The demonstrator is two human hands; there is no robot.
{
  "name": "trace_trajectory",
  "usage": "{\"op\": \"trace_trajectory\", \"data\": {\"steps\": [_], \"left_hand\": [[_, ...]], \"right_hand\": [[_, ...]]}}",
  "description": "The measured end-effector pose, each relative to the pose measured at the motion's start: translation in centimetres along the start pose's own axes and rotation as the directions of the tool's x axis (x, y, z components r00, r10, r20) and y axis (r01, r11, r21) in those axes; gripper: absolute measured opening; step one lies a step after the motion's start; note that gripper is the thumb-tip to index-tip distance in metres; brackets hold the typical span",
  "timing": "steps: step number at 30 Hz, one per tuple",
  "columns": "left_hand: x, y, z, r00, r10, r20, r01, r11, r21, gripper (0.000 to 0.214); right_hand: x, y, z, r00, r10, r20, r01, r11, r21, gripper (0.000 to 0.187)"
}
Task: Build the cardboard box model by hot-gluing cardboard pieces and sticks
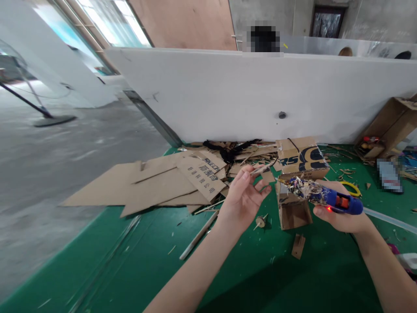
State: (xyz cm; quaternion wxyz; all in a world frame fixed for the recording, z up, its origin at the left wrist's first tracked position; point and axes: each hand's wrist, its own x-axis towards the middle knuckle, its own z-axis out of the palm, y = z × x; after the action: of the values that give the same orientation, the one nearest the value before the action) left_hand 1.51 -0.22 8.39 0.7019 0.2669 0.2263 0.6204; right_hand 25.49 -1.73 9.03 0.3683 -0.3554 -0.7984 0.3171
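Observation:
My left hand (243, 198) pinches a thin strip of cardboard (264, 168) between thumb and fingers. In my right hand (342, 219) is a blue hot glue gun (339, 201) with a lit red light; scraps and glue strings coat its front. Its nozzle points left, close to the cardboard strip; whether they touch I cannot tell. Behind and below the gun stands a small cardboard box structure (302, 156) with dark printing and an open lower part. A small round piece on a stick (260, 221) and a small folded cardboard piece (298, 246) lie on the green table (247, 278).
Flat cardboard sheets (163, 187) and scraps cover the left back, with a black cloth-like thing (228, 152) on them. A white partition (221, 95) borders the table. At right are a phone (389, 175), yellow-handled scissors (352, 189) and a cardboard box (391, 124). People's heads show beyond.

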Motion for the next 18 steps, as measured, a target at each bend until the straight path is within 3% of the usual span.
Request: {"op": "trace_trajectory", "data": {"steps": [18], "left_hand": [[-0.07, 0.07, 0.12, 0.999, 0.006, -0.045, -0.006, 1.000, -0.004, 0.015]], "right_hand": [[-0.01, -0.05, -0.05, 1.000, -0.007, 0.015, 0.007, 1.000, -0.005, 0.035]]}}
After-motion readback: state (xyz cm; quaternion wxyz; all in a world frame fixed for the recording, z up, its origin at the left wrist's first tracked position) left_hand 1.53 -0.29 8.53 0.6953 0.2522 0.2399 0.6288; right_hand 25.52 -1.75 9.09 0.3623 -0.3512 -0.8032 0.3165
